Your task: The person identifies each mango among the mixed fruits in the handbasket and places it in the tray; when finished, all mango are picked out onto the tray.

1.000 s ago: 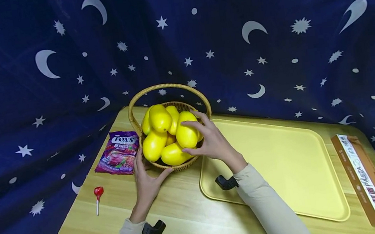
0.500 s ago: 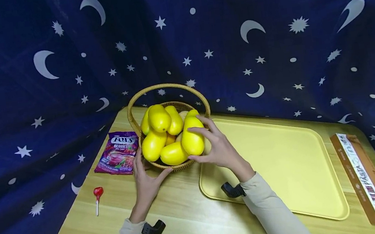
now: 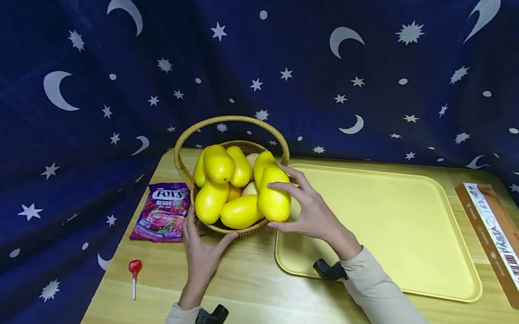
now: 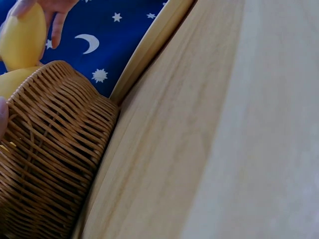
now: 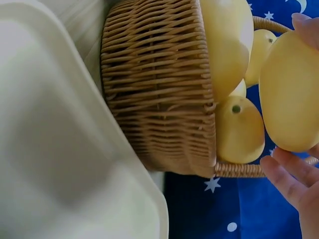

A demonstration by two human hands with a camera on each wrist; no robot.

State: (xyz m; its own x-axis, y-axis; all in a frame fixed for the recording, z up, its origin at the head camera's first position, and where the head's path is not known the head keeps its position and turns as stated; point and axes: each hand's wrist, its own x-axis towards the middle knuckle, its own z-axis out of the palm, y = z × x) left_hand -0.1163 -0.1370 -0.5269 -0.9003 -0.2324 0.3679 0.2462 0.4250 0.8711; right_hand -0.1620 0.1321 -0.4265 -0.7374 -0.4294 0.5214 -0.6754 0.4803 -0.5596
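Note:
A wicker basket (image 3: 253,230) with a tall hoop handle stands on the table, heaped with several yellow mangoes (image 3: 218,164). At its front left, my left hand (image 3: 203,258) holds the side, thumb along the front rim and fingers round the left. My right hand (image 3: 311,212) grips one mango (image 3: 274,198) between thumb and fingers at the basket's right edge. From the right wrist, this mango (image 5: 291,94) shows apart from the mango (image 5: 239,129) in the basket. Pale round things (image 3: 250,188) and a bit of orange peek out between the mangoes.
A yellow tray (image 3: 374,223) lies right of the basket, partly under my right forearm. Beyond it is a long pasta box (image 3: 508,247). Left of the basket lie a purple Fox's candy bag (image 3: 161,213) and a red lollipop (image 3: 135,269). A dark blue curtain (image 3: 244,39) hangs behind.
My right hand has drawn the mango to the right and towards me, uncovering another mango and the pale things behind it. My left hand stays at the basket.

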